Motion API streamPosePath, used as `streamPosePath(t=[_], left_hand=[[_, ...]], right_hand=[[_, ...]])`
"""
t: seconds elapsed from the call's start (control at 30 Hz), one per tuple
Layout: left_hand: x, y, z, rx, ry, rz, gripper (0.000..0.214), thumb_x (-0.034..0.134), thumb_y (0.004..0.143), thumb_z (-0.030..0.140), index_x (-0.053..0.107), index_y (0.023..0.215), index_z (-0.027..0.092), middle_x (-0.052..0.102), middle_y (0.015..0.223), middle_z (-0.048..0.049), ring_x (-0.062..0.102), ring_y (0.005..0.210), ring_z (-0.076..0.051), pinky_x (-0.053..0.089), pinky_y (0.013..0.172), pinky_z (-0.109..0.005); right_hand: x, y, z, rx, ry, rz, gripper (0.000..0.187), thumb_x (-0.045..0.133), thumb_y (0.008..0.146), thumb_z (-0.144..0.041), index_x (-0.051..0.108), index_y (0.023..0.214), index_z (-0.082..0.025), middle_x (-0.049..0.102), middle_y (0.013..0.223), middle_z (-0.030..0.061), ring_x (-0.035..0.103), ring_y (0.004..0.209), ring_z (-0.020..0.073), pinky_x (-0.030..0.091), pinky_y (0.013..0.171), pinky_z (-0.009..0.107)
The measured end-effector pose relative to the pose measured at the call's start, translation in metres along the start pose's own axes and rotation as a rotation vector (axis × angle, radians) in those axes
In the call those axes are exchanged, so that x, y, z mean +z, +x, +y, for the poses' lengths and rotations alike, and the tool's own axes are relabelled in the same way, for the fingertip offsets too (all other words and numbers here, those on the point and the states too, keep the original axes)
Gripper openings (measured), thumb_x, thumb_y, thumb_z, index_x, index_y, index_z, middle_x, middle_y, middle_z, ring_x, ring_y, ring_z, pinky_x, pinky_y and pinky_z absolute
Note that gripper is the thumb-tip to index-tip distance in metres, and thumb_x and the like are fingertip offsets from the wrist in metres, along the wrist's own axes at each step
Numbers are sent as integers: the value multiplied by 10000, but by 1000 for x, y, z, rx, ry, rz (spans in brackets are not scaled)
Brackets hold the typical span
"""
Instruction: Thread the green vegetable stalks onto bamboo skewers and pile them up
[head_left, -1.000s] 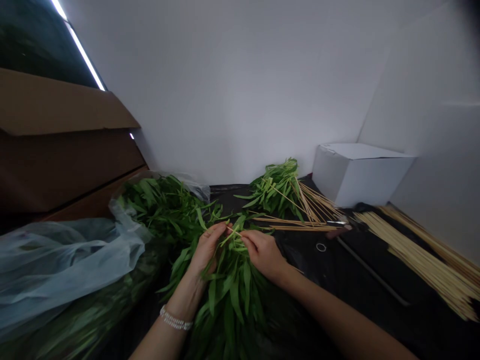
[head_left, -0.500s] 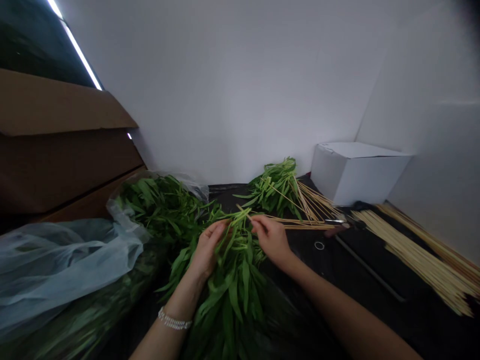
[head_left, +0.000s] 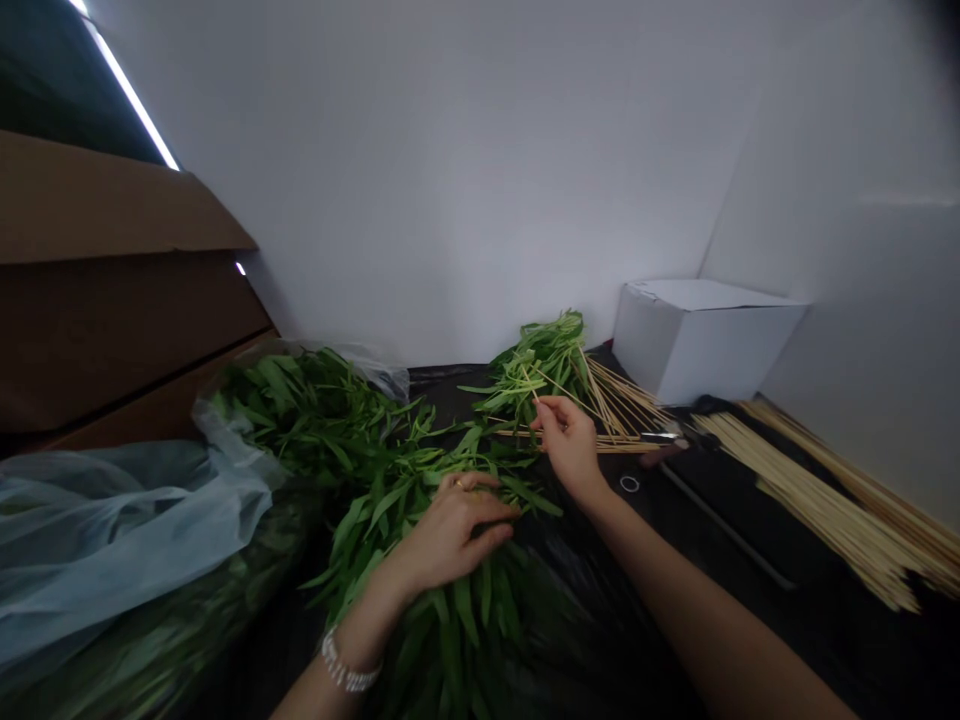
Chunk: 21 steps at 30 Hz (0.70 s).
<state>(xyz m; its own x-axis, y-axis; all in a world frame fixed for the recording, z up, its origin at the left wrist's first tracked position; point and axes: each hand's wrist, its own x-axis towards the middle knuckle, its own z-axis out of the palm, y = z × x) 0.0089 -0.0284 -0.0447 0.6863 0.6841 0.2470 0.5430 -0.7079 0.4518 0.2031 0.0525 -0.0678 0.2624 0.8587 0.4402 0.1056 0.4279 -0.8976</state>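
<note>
My left hand (head_left: 459,525) lies palm down over a heap of long-leafed green stems (head_left: 382,500), its fingers stretched out and apart. A ring is on one finger and a beaded bracelet (head_left: 349,665) is at the wrist. Farther right, my right hand (head_left: 568,440) pinches a thin wooden stick (head_left: 531,382) between thumb and fingers. The stick's far end meets pale cut stems at the front of a leafy bunch (head_left: 555,340), from which several more sticks (head_left: 619,395) fan out to the right. Exactly how the stick joins the stems is too small to tell.
Loose sticks (head_left: 810,490) lie at the right, near pliers-like cutters (head_left: 667,445) and a small ring (head_left: 629,484). A white box (head_left: 705,340) stands behind. On the left are a translucent plastic bag (head_left: 135,530) with greens and a cardboard box (head_left: 112,330). Black sheeting (head_left: 600,620) covers the surface.
My right hand has moved away and up to the far bunch with the stick. My left hand has let go of the stems near the stick and come down flat onto the heap.
</note>
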Motion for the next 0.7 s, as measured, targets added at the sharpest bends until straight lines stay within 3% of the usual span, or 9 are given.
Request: streamPosePath(t=[0.1, 0.23, 0.33, 0.47, 0.6, 0.7], left_hand=[[-3, -1, 1, -8, 128, -15, 235, 550, 877, 407, 730, 848, 258, 677, 784, -29, 526, 1021, -230, 249, 1028, -445], [-11, -7, -8, -122, 334, 92, 216, 665, 754, 420, 681, 656, 228, 625, 818, -31, 508, 994, -250, 216, 1035, -508], [-16, -14, -19, -223, 464, 104, 23, 672, 675, 220, 679, 673, 241, 621, 909, -37, 483, 1068, -285, 180, 1042, -576], [-16, -17, -29, -279, 598, 179, 414, 537, 650, -4, 706, 870, 302, 644, 999, -42, 445, 1171, -304, 101, 1037, -657], [-10, -11, -24, -230, 658, 311, 440, 508, 705, -28, 713, 890, 313, 649, 979, -41, 460, 1149, -287, 83, 1051, -645], [-2, -5, -12, -142, 589, 281, 362, 527, 724, 3, 717, 834, 291, 627, 904, -33, 495, 1046, -247, 192, 1051, -559]], right_hand=[[1, 0, 2, -1, -1, -9, 298, 549, 831, -454, 633, 924, -184, 609, 629, -10, 541, 542, 133, 434, 546, 252], [2, 0, 4, -5, 1, -8, 287, 552, 827, -447, 636, 915, -187, 610, 618, -11, 549, 537, 138, 442, 540, 258], [2, -1, 5, -1, -7, -14, 279, 550, 827, -441, 638, 913, -191, 614, 618, -10, 556, 537, 142, 445, 534, 259], [2, -1, 4, -3, -9, -14, 279, 545, 829, -440, 637, 911, -190, 620, 626, -8, 576, 559, 147, 455, 547, 261], [2, -1, 4, -2, -17, -16, 277, 541, 832, -442, 637, 892, -189, 625, 624, -5, 582, 569, 147, 451, 548, 256], [3, -2, 4, -2, -15, -19, 289, 543, 826, -456, 637, 899, -192, 632, 621, -4, 579, 560, 146, 444, 539, 254]])
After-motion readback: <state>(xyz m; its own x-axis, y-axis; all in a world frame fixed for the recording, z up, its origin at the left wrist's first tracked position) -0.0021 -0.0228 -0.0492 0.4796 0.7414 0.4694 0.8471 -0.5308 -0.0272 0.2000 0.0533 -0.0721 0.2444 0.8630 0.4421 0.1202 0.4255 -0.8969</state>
